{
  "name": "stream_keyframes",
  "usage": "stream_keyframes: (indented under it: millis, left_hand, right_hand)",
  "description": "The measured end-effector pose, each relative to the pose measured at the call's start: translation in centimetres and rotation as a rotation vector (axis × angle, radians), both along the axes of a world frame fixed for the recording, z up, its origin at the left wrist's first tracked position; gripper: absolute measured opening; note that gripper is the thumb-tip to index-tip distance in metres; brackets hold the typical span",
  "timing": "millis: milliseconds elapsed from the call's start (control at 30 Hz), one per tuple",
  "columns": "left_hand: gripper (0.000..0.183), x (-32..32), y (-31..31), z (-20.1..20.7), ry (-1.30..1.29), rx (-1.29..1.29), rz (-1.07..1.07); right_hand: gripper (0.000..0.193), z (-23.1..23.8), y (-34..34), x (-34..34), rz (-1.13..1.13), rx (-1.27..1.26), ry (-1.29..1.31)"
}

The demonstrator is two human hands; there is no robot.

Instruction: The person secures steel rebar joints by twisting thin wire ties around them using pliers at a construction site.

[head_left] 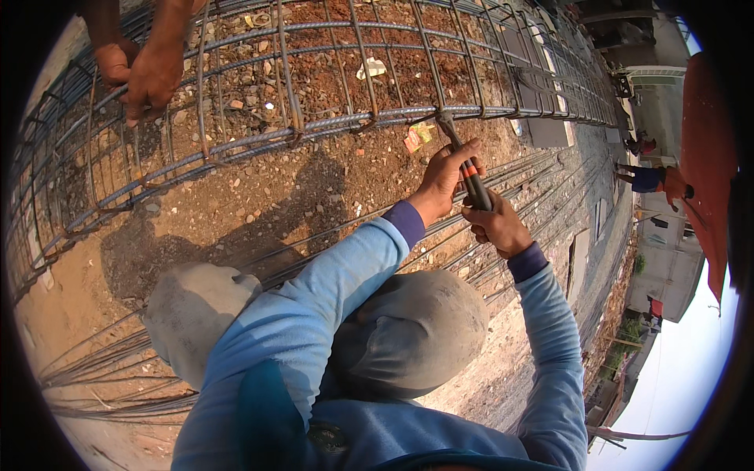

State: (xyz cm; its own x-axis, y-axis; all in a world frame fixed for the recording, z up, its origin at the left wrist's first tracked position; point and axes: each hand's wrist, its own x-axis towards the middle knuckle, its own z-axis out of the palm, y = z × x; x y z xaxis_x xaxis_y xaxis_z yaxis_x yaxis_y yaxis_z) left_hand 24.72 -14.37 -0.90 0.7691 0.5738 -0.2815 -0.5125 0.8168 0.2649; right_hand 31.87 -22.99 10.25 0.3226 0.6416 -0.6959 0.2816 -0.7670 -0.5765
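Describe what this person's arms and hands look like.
The left sleeve and right sleeve are long and light blue, ending in dark purple cuffs. A darker teal area shows toward the left shoulder. The left hand and right hand are gloveless.

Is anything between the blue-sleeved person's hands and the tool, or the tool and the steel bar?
Nothing visible: the left hand and right hand grip the tool, and its tip appears to reach the nearer steel bar unobstructed.
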Motion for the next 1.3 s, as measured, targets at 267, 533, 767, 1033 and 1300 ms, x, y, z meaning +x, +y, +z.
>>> stream_keyframes:
  millis: [267, 533, 767, 1033, 1300]
  left_hand:
    - [0.023, -0.7, 2.2, -1.5, -0.440, -0.157, -0.088]
    - [0.010, -1.0, 1.9, 0.7, -0.269, -0.143, 0.000]
    - [0.015, -1.0, 1.8, 0.5, -0.195, -0.169, -0.017]
    - [0.010, -1.0, 1.8, 0.9, -0.090, -0.116, -0.034]
    - [0.016, 0.5, 1.1, 3.0, 0.204, -0.012, 0.103]
  right_hand:
    - [0.020, -1.8, -0.5, -2.2, -0.273, -0.021, 0.543]
    - [0.025, -2.2, 0.1, -2.5, -0.341, -0.098, 0.508]
    - [0.022, -3.0, 0.5, -3.3, -0.349, -0.152, 0.369]
    - [0.013, -2.9, 0.3, -2.0, -0.403, -0.155, 0.599]
    - [0.047, 0.2, -0.5, -2.9, 0.363, 0.016, -0.713]
